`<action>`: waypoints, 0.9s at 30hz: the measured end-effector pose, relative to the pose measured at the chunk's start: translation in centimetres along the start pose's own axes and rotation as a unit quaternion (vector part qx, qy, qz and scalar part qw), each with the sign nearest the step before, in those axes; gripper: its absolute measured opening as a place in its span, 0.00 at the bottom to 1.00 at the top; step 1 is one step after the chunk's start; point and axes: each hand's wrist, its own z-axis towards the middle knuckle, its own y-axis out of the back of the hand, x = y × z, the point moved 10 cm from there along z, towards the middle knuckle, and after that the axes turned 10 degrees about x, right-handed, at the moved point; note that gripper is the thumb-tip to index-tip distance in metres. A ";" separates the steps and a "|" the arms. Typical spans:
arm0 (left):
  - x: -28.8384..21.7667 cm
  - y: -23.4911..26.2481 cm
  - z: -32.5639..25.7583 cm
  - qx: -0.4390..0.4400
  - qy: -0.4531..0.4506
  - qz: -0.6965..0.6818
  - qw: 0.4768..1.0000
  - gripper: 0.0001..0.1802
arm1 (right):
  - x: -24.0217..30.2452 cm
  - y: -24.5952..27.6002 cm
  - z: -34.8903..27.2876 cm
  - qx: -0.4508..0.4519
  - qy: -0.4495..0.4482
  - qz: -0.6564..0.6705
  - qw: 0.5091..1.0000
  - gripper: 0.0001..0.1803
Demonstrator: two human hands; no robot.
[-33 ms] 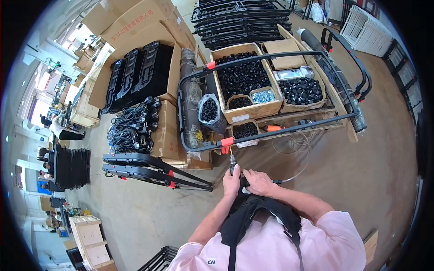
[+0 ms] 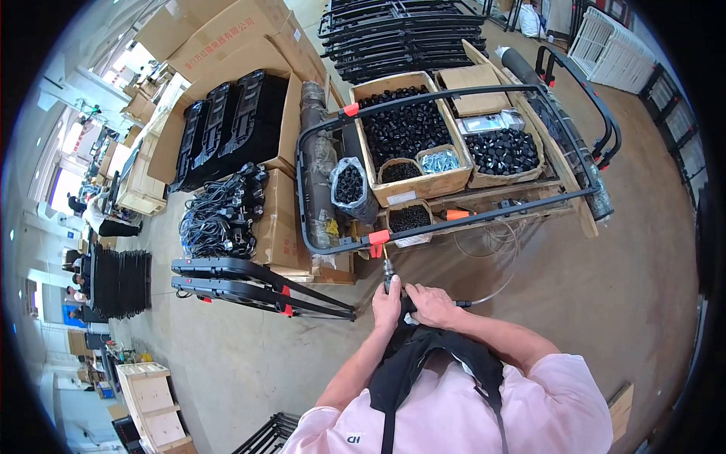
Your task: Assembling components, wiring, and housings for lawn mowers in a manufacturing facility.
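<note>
Both hands are closed around a screwdriver tool (image 2: 389, 271) with a hose at its rear. My left hand (image 2: 386, 304) wraps its front body, thumb on top. Just to the right, my right hand (image 2: 432, 306) grips its back part, largely covering the handle. The long bit points away from me and meets the red bracket (image 2: 379, 237) on the near bar of a black tubular frame (image 2: 484, 219); whether a screw sits at the tip is too small to tell. A second red bracket (image 2: 352, 110) is on the far bar.
Beneath the frame stand a carton of black caps (image 2: 404, 125), a bag of black parts (image 2: 350, 184) and a small box of screws (image 2: 410, 218). Folded black frames (image 2: 249, 280) stand at left, beside bundled cables (image 2: 223, 212). A hose (image 2: 499, 291) trails across the floor at right.
</note>
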 end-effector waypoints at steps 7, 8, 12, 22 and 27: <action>-1.6 -0.3 0.0 0.006 -0.016 0.014 1.000 0.23 | -0.7 -0.6 0.7 0.030 -0.009 0.016 0.999 0.41; -2.0 -0.4 0.0 0.005 -0.014 0.032 0.999 0.23 | -0.7 -0.6 0.7 0.022 -0.003 0.021 1.000 0.40; -1.0 0.5 1.2 -0.001 -0.023 0.073 0.997 0.25 | -0.4 -0.3 1.3 -0.001 0.018 0.007 1.000 0.44; -1.1 0.2 2.5 0.006 -0.007 0.105 0.994 0.31 | -0.8 0.6 1.7 -0.012 0.004 0.002 1.000 0.50; -1.7 0.0 2.7 0.017 -0.005 0.085 0.996 0.31 | -0.7 1.3 1.7 -0.022 -0.001 0.020 1.000 0.44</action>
